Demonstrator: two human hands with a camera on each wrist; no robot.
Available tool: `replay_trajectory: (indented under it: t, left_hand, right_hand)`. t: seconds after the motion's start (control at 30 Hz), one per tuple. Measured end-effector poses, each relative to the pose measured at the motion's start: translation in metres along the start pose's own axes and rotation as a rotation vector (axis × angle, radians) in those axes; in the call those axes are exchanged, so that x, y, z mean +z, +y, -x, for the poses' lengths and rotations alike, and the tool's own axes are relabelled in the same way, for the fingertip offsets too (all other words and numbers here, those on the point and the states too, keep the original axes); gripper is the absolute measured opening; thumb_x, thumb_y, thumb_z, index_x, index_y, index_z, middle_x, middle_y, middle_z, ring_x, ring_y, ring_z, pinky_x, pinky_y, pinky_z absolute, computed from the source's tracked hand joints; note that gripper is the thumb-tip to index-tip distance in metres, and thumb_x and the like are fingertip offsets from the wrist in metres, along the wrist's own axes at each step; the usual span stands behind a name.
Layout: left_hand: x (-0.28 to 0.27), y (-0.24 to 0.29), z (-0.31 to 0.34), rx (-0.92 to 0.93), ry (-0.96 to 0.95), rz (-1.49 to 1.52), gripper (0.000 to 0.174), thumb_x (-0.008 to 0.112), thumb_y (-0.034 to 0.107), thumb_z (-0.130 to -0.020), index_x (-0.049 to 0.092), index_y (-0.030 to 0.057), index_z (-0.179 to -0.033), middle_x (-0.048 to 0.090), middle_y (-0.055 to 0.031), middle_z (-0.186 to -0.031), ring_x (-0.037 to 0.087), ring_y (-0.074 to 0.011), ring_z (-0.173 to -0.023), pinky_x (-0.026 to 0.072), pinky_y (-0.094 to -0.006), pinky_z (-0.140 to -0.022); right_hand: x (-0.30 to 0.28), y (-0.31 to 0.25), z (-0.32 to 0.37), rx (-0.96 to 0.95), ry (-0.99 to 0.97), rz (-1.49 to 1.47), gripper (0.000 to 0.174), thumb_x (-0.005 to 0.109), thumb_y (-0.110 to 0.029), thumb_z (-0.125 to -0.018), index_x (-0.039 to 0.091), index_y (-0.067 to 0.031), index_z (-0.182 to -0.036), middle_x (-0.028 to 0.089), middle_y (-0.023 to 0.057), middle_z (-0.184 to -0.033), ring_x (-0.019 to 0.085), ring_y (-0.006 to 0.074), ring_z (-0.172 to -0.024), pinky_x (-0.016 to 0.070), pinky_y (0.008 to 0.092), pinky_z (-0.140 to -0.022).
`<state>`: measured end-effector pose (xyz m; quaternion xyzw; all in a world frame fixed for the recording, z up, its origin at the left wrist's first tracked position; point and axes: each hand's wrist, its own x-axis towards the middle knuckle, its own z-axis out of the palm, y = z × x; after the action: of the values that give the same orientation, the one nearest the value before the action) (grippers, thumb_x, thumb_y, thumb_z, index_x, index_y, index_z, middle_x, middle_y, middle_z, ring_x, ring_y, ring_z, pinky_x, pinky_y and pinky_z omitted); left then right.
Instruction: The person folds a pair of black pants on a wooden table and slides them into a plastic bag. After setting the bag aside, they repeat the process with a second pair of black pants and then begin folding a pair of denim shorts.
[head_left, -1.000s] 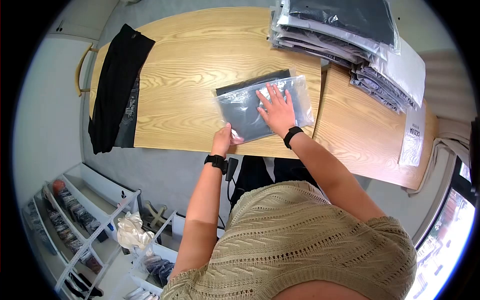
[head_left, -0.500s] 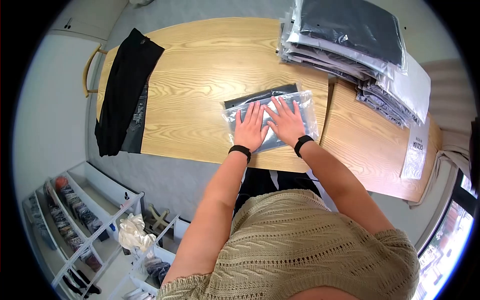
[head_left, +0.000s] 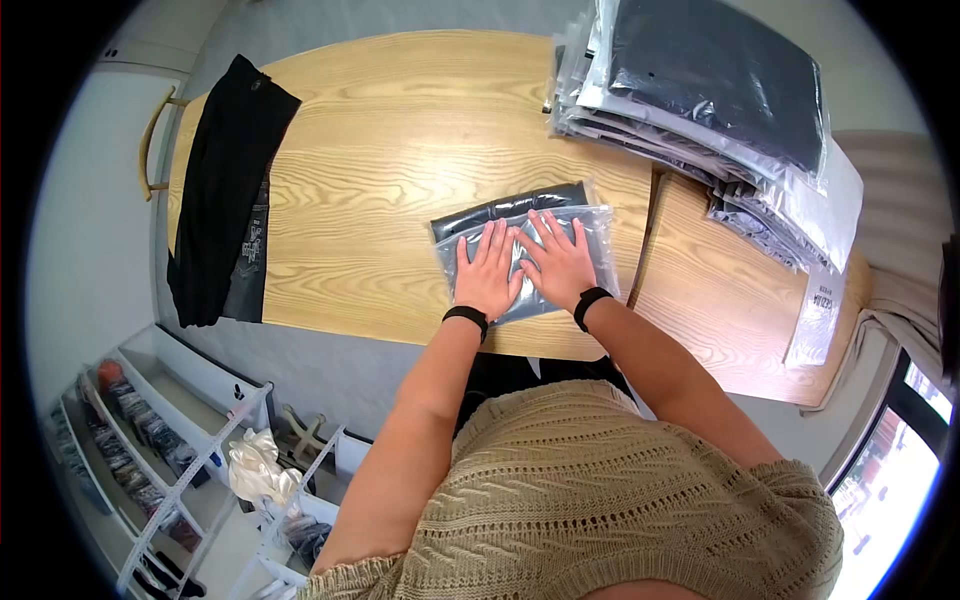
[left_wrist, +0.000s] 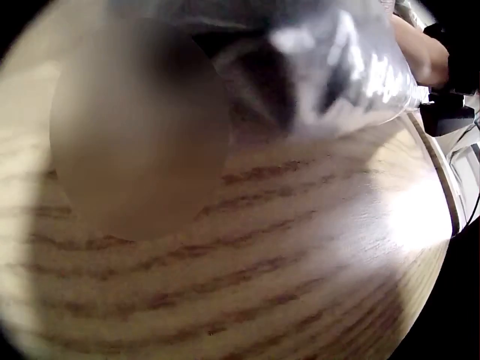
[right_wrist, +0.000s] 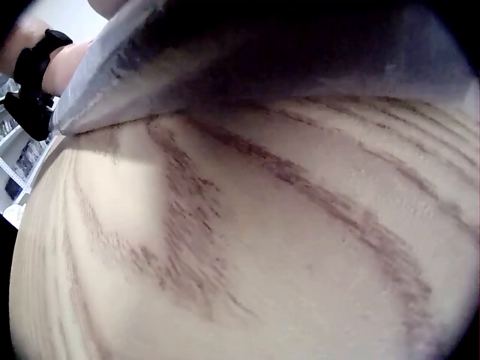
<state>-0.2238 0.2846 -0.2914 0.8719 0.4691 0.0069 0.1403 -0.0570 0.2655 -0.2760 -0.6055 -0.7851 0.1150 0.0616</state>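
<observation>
Both hands lie flat, side by side, on a clear plastic bag point(head_left: 593, 240) with a dark folded garment point(head_left: 508, 207) in it. The left hand point(head_left: 487, 275) presses its left half with fingers straight and pointing away from the body. On the right half rests the right hand point(head_left: 560, 268), fingers spread, thumbs close together. The bag lies near the table's front edge. In the left wrist view the shiny plastic point(left_wrist: 352, 67) shows along the top; in the right wrist view the bag's edge point(right_wrist: 112, 97) runs above the wood grain.
A tall stack of bagged garments point(head_left: 715, 90) stands at the back right. Black trousers point(head_left: 225, 190) lie across the table's point(head_left: 370, 130) left end. A white labelled bag point(head_left: 815, 320) lies at the right. Shelves with packed goods point(head_left: 150, 430) stand on the floor at lower left.
The left hand let go of the bag's lower left corner and moved up onto its top beside the right hand. Since then both hands have stayed flat on the bag.
</observation>
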Motion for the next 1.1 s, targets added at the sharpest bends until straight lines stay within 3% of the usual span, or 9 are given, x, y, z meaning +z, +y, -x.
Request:
replay_trajectory:
  t: [0.43, 0.57, 0.63, 0.7, 0.83, 0.9, 1.0, 1.1]
  left_hand:
    - [0.001, -0.002, -0.001, 0.026, 0.043, -0.072, 0.067, 0.045, 0.042, -0.086, 0.028, 0.0081, -0.141, 0.022, -0.0072, -0.149, 0.018, -0.0208, -0.138, 0.0171, -0.055, -0.107]
    - [-0.003, -0.008, 0.003, 0.064, 0.063, 0.105, 0.062, 0.043, 0.04, -0.089, 0.03, 0.0067, -0.14, 0.024, -0.0101, -0.148, 0.02, -0.0241, -0.138, 0.0167, -0.0547, -0.107]
    - [-0.024, -0.003, 0.011, 0.06, 0.096, 0.199, 0.06, 0.047, 0.037, -0.088, 0.032, 0.0084, -0.139, 0.025, -0.0107, -0.147, 0.021, -0.0263, -0.137, 0.0165, -0.0546, -0.107]
    - [-0.039, 0.004, 0.022, 0.148, 0.046, 0.063, 0.059, 0.051, 0.034, -0.087, 0.034, 0.0112, -0.138, 0.027, -0.0107, -0.147, 0.022, -0.0277, -0.136, 0.0171, -0.0549, -0.106]
    - [-0.022, 0.012, 0.027, 0.11, 0.057, 0.068, 0.06, 0.053, 0.035, -0.086, 0.034, 0.0118, -0.138, 0.028, -0.0099, -0.146, 0.023, -0.0295, -0.136, 0.0204, -0.0557, -0.104]
    - [-0.019, 0.011, 0.016, 0.08, 0.084, 0.012, 0.059, 0.052, 0.039, -0.086, 0.036, 0.0163, -0.138, 0.029, -0.0102, -0.146, 0.024, -0.027, -0.135, 0.0218, -0.0545, -0.104]
    - [-0.014, 0.005, 0.001, 0.014, 0.129, -0.05, 0.061, 0.053, 0.044, -0.083, 0.038, 0.0227, -0.137, 0.026, -0.0106, -0.147, 0.021, -0.029, -0.136, 0.0201, -0.0619, -0.101]
    - [-0.012, 0.002, -0.002, -0.018, 0.07, -0.01, 0.062, 0.054, 0.046, -0.081, 0.038, 0.0236, -0.137, 0.025, -0.0105, -0.147, 0.021, -0.0301, -0.136, 0.0201, -0.0645, -0.1]
  right_hand:
    - [-0.004, 0.003, 0.001, -0.043, 0.025, -0.021, 0.049, 0.052, -0.035, -0.087, 0.044, -0.0189, -0.133, 0.032, 0.0081, -0.144, 0.026, 0.0245, -0.134, 0.019, 0.0553, -0.105]
    - [-0.021, -0.003, 0.024, 0.02, 0.04, -0.067, 0.051, 0.054, -0.033, -0.085, 0.042, -0.0183, -0.133, 0.03, 0.0102, -0.144, 0.026, 0.0254, -0.134, 0.0193, 0.0549, -0.105]
    - [-0.019, -0.008, 0.044, 0.037, 0.023, -0.054, 0.053, 0.053, -0.034, -0.086, 0.04, -0.0201, -0.135, 0.03, 0.0103, -0.145, 0.026, 0.0249, -0.135, 0.0194, 0.0542, -0.106]
    - [-0.008, -0.008, 0.054, 0.048, -0.002, 0.01, 0.053, 0.053, -0.035, -0.086, 0.04, -0.0217, -0.136, 0.03, 0.0097, -0.145, 0.026, 0.0242, -0.135, 0.0201, 0.0538, -0.105]
    - [-0.004, -0.001, 0.034, 0.002, 0.059, 0.029, 0.05, 0.052, -0.039, -0.086, 0.043, -0.0223, -0.133, 0.031, 0.0081, -0.144, 0.026, 0.0237, -0.134, 0.0188, 0.0531, -0.106]
    - [-0.007, 0.003, 0.022, 0.004, 0.06, 0.013, 0.05, 0.053, -0.039, -0.086, 0.045, -0.0228, -0.132, 0.031, 0.007, -0.145, 0.026, 0.0238, -0.134, 0.018, 0.0527, -0.107]
    - [-0.009, 0.01, 0.01, -0.026, 0.038, 0.021, 0.048, 0.053, -0.04, -0.085, 0.048, -0.0238, -0.13, 0.031, 0.0056, -0.145, 0.026, 0.0242, -0.134, 0.0182, 0.0545, -0.106]
    - [-0.007, 0.011, 0.007, -0.018, 0.029, 0.009, 0.048, 0.053, -0.041, -0.084, 0.049, -0.024, -0.129, 0.032, 0.0057, -0.144, 0.027, 0.0252, -0.134, 0.0195, 0.0566, -0.104]
